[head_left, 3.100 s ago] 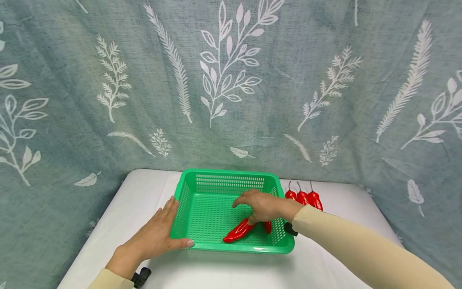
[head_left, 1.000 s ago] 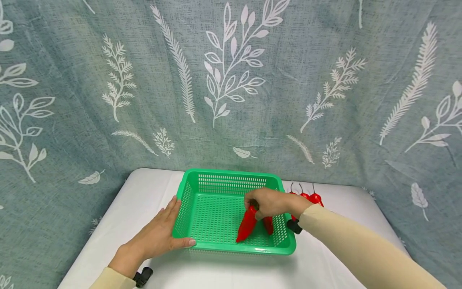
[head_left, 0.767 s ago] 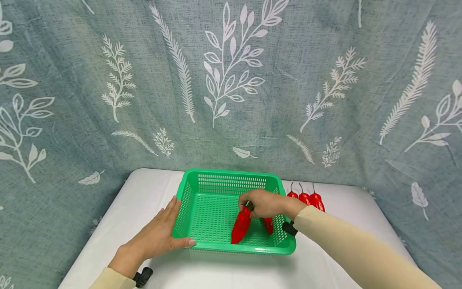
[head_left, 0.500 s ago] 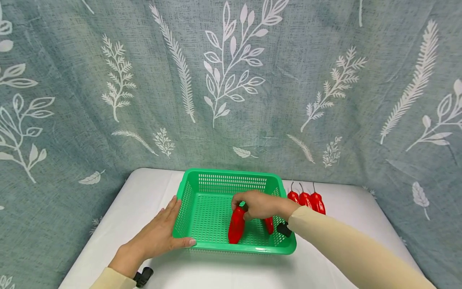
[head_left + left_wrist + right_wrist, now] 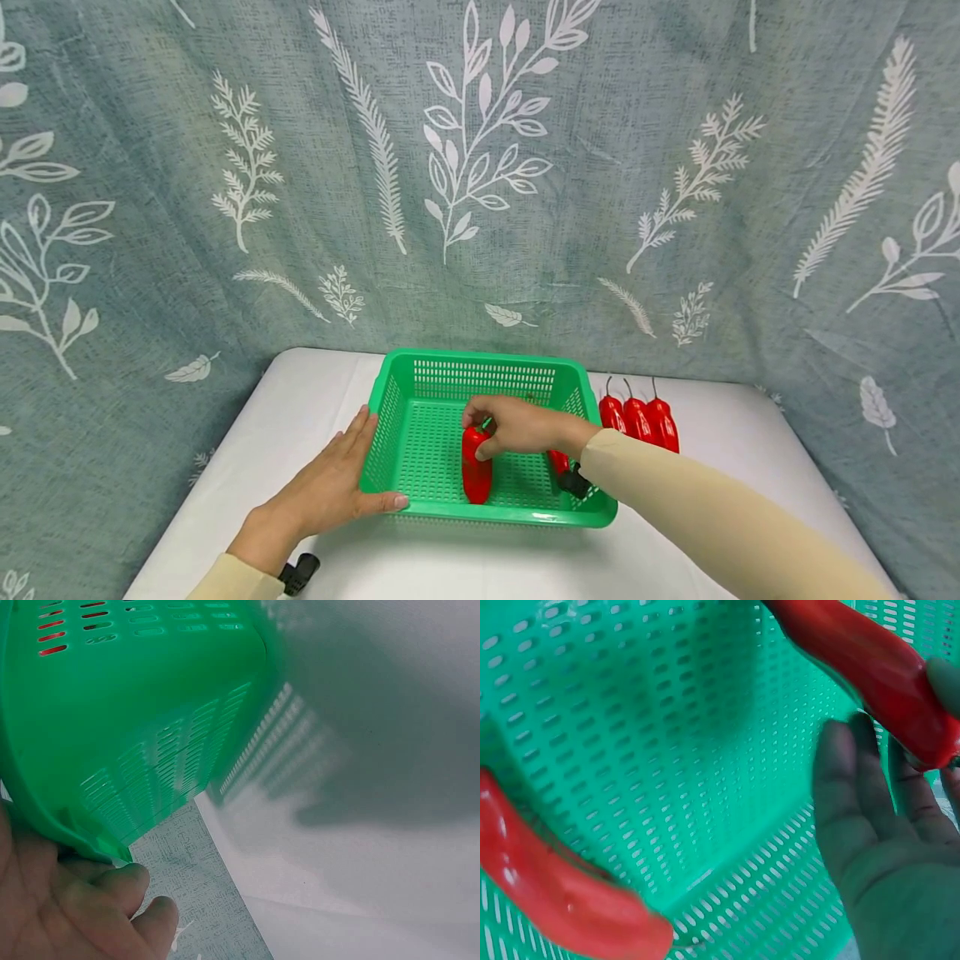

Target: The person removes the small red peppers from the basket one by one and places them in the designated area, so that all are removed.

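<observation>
A green plastic basket (image 5: 487, 517) with slotted walls sits on the white table. Inside it, my right hand (image 5: 517, 427) pinches a long red pepper (image 5: 477, 475) near its stem, between thumb and fingertips; the pepper's tip points toward the near wall. A second red pepper (image 5: 562, 900) lies in the basket's right part, half covered by my right wrist in the head view. My left hand (image 5: 322, 487) rests at the basket's near left corner, fingers straight along the left side, thumb on the near rim. In the left wrist view, its fingertips (image 5: 127, 881) touch below the rim.
Three red peppers (image 5: 637, 419) with thin stems lie side by side on the table, right of the basket, partly behind my right forearm. A grey-green leaf-patterned cloth (image 5: 570, 308) hangs behind the table. Dark wrist cameras (image 5: 300, 573) sit under both wrists.
My right hand first reached over the pepper with spread fingers, then gripped its stem end. It has since moved left, turning the pepper from slanted to nearly straight. My left hand stays put.
</observation>
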A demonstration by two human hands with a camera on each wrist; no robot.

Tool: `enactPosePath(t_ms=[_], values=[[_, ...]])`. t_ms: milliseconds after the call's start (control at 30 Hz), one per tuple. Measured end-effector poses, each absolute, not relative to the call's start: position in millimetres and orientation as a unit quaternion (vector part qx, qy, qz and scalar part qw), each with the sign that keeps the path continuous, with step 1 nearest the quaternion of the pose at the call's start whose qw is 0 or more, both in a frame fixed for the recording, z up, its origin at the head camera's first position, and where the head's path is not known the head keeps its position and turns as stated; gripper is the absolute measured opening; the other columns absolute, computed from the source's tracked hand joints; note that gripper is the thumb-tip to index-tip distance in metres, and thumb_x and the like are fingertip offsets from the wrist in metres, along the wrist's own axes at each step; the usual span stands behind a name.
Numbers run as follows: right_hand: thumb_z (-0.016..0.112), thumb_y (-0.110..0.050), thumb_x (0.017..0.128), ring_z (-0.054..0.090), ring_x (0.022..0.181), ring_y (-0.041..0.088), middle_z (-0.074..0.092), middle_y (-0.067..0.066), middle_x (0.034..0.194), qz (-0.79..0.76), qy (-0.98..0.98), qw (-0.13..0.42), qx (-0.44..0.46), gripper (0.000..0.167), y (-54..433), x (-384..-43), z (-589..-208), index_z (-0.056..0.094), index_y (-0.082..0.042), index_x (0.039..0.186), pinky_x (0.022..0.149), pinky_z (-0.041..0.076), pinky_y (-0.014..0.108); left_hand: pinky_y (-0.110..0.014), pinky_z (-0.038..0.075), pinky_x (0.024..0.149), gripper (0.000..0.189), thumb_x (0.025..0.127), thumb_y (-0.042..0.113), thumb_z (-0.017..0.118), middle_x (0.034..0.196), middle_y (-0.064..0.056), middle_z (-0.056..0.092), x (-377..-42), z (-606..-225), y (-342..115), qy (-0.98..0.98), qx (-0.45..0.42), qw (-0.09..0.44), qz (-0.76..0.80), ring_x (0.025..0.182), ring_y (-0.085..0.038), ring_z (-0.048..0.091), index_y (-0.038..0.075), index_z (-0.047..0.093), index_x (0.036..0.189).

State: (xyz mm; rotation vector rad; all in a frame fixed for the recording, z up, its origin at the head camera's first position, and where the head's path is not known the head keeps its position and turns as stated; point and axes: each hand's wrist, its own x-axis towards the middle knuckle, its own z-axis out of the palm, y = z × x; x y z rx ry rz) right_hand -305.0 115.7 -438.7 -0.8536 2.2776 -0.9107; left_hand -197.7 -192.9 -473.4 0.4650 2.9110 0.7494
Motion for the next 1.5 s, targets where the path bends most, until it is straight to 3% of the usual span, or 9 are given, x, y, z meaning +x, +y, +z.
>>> enactPosePath(t_ms=[200,333,467,667,833,1067,1300,1500], values=[[0.083,-0.006,0.089,0.064,0.103,0.019,0.064,0.003,0.122,-0.351,0.835,0.294,-0.306,0.043,105.8,-300.1,-443.2,0.063,-0.020,0.124,0.083,0.059,0.034,-0.066,0.029,0.124,0.129,0.083,0.077,0.072,0.177,-0.019,0.005,-198.5,-473.2,-193.0,0.956,0.145,0.057,0.250,0.158,-0.051,0.024,-0.001,0.013,0.168],[0.083,-0.007,0.089,0.066,0.099,0.019,0.067,0.002,0.116,-0.355,0.832,0.303,-0.298,0.042,99.8,-297.5,-445.7,0.059,-0.016,0.122,0.082,0.059,0.035,-0.067,0.030,0.124,0.128,0.084,0.075,0.073,0.178,-0.018,0.004,-198.7,-473.0,-192.7,0.955,0.142,0.064,0.254,0.157,-0.053,0.023,0.001,0.012,0.169],[0.084,-0.008,0.089,0.067,0.095,0.018,0.068,-0.001,0.112,-0.342,0.834,0.307,-0.305,0.041,94.6,-296.4,-448.7,0.059,-0.020,0.119,0.082,0.059,0.037,-0.068,0.031,0.123,0.129,0.083,0.077,0.072,0.178,-0.018,0.004,-198.6,-473.2,-192.8,0.955,0.140,0.065,0.253,0.156,-0.055,0.024,0.001,0.012,0.169],[0.082,-0.008,0.089,0.064,0.102,0.016,0.065,-0.001,0.118,-0.309,0.842,0.316,-0.310,0.054,92.6,-292.6,-454.9,0.056,-0.024,0.134,0.083,0.060,0.033,-0.069,0.034,0.120,0.130,0.083,0.080,0.070,0.178,-0.018,0.004,-197.9,-472.8,-193.0,0.956,0.140,0.067,0.250,0.153,-0.060,0.026,0.001,0.012,0.169],[0.081,-0.009,0.091,0.065,0.105,0.021,0.065,0.009,0.126,-0.347,0.844,0.293,-0.285,0.060,97.0,-295.5,-452.2,0.047,-0.015,0.140,0.083,0.060,0.034,-0.068,0.032,0.122,0.130,0.083,0.081,0.069,0.178,-0.018,0.004,-198.4,-471.1,-193.0,0.955,0.145,0.064,0.249,0.154,-0.058,0.025,0.001,0.013,0.169],[0.079,-0.012,0.093,0.071,0.100,0.024,0.064,0.014,0.128,-0.388,0.839,0.253,-0.285,0.057,105.0,-305.1,-443.8,0.053,-0.018,0.143,0.078,0.063,0.036,-0.068,0.029,0.124,0.131,0.082,0.081,0.070,0.178,-0.017,0.003,-198.8,-470.4,-193.2,0.955,0.138,0.074,0.252,0.156,-0.056,0.023,0.002,0.011,0.169],[0.079,-0.009,0.093,0.074,0.095,0.026,0.062,0.018,0.132,-0.464,0.820,0.247,-0.226,0.066,115.1,-309.1,-436.2,0.045,-0.015,0.150,0.073,0.067,0.050,-0.069,0.028,0.123,0.132,0.082,0.082,0.069,0.178,-0.017,0.002,-198.4,-470.8,-193.0,0.955,0.136,0.075,0.252,0.155,-0.057,0.022,0.003,0.009,0.169],[0.079,-0.009,0.092,0.076,0.092,0.026,0.063,0.020,0.130,-0.488,0.817,0.225,-0.209,0.063,127.1,-311.7,-430.9,0.045,-0.013,0.145,0.067,0.067,0.048,-0.071,0.029,0.122,0.133,0.081,0.082,0.069,0.177,-0.019,0.005,-196.1,-470.4,-193.5,0.955,0.140,0.064,0.253,0.155,-0.057,0.022,0.002,0.010,0.169]])
